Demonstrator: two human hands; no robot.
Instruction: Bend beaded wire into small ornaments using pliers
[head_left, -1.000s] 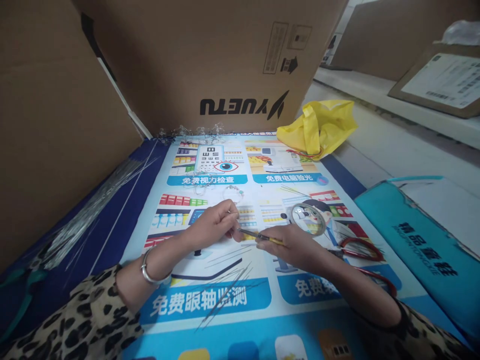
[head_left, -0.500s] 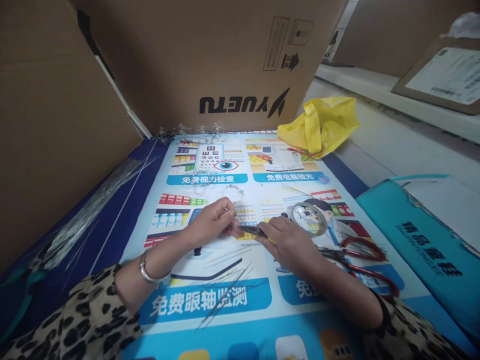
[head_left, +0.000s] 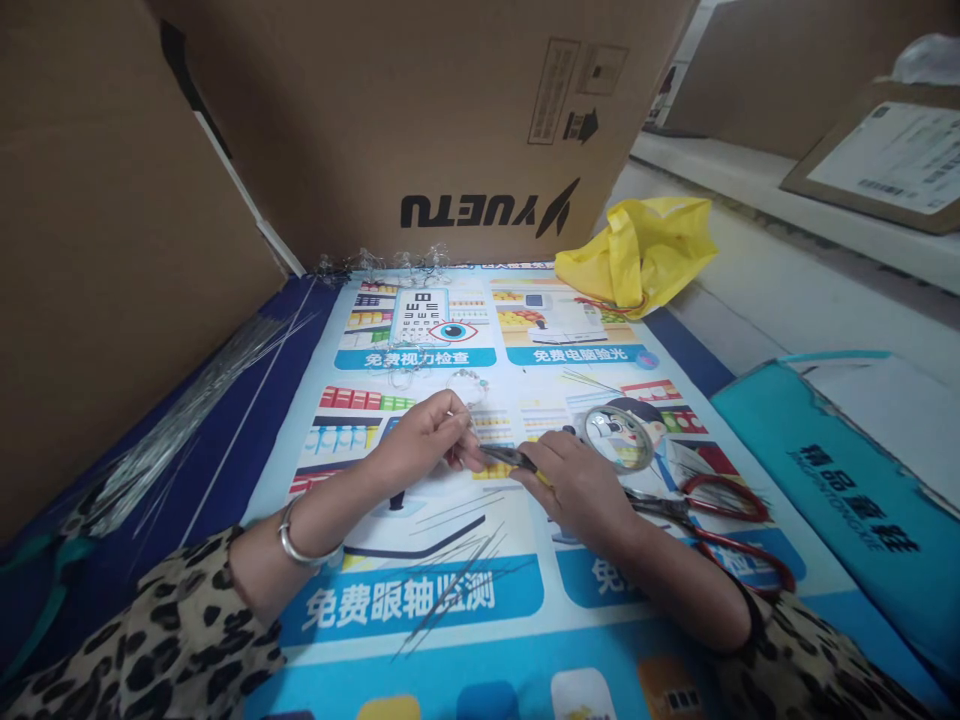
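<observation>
My left hand is closed in a pinch, thumb against the fingers. A beaded strand curves up just beyond its fingertips and seems to run into the pinch; what the fingers hold is mostly hidden. In my right hand is a pair of fine-nosed pliers, its dark jaws pointing left and meeting the left fingertips. Red-handled scissors lie partly under my right wrist. A round clear dish sits just beyond the right hand. Loose thin wires are scattered on the printed sheet between my forearms.
A long bundle of wires lies at the left beside teal-handled cutters. Tall cardboard walls off the back and left. A yellow bag rests at the back right, a teal box at the right. Tangled wire pieces line the back edge.
The pliers' jaws have turned slightly in my right hand, their tips still at the left fingertips. The left fingers have shifted a little. Everything else lies as before.
</observation>
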